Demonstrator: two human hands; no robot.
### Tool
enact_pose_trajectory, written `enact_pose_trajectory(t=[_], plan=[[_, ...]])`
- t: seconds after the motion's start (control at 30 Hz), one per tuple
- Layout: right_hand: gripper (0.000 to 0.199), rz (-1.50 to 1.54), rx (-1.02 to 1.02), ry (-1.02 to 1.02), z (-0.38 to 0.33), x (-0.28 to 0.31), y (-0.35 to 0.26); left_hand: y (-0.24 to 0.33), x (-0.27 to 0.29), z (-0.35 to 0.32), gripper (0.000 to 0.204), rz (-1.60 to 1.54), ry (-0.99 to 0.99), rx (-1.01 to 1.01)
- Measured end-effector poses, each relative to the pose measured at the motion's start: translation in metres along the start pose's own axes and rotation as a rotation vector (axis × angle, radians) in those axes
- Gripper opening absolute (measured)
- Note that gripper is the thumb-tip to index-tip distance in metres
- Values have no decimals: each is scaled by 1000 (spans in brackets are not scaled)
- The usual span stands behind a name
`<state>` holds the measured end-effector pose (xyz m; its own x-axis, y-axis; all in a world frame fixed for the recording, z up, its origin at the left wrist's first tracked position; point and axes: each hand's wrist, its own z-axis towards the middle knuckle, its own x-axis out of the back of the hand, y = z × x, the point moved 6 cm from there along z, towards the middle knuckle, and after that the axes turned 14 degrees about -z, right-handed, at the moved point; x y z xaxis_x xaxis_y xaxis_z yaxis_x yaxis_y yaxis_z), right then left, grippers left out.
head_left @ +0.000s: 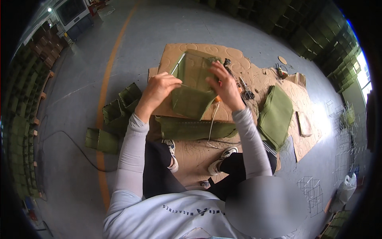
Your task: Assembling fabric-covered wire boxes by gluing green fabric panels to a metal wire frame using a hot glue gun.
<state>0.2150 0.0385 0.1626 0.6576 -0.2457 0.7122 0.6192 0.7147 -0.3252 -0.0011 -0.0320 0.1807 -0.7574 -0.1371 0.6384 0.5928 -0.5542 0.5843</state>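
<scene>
A green fabric box (191, 99) with thin see-through walls sits on the cardboard-topped work surface (171, 51) before me. My left hand (161, 87) is at its left side, thumb and fingers pinched together. A thin pale strand shows at those fingertips, but I cannot make out what it is. My right hand (225, 85) is at the box's right side with the fingers apart, and seems to touch the wall. Just below this hand lies an orange-handled tool (218, 98) with a white cord. Black-handled scissors (248, 95) lie farther right.
Flat green fabric pieces (276, 115) are stacked on the right, by a cardboard sheet (306, 137). Finished-looking green boxes (101, 139) stand on the left floor, near a dark cable (75, 147). Wire frames (312, 193) lie at lower right. Green stacks (302, 36) line the far right.
</scene>
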Motion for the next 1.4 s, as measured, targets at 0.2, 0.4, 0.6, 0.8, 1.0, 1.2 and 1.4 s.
enact_pose_trajectory(t=[0.2, 0.4, 0.6, 0.8, 1.0, 1.2, 1.4], plan=[[28, 39, 74, 97, 23, 38, -13, 35, 0, -13, 24, -211, -10, -23], [28, -100, 258, 2, -30, 31, -77, 23, 5, -20, 26, -270, -34, -50], [22, -51, 389, -11, -23, 25, -68, 29, 7, -23, 15, -245, 92, -163], [23, 7, 374, -49, -21, 29, -60, 29, 11, -23, 15, -196, 134, -243], [24, -127, 456, -35, -7, 25, -58, 23, 13, -13, 15, -160, 90, -294], [27, -179, 468, -69, 2, 11, -48, 32, -9, -8, 17, -97, 53, -264], [23, -43, 406, -75, -12, 5, -63, 46, -14, -8, 18, 57, 71, -340]])
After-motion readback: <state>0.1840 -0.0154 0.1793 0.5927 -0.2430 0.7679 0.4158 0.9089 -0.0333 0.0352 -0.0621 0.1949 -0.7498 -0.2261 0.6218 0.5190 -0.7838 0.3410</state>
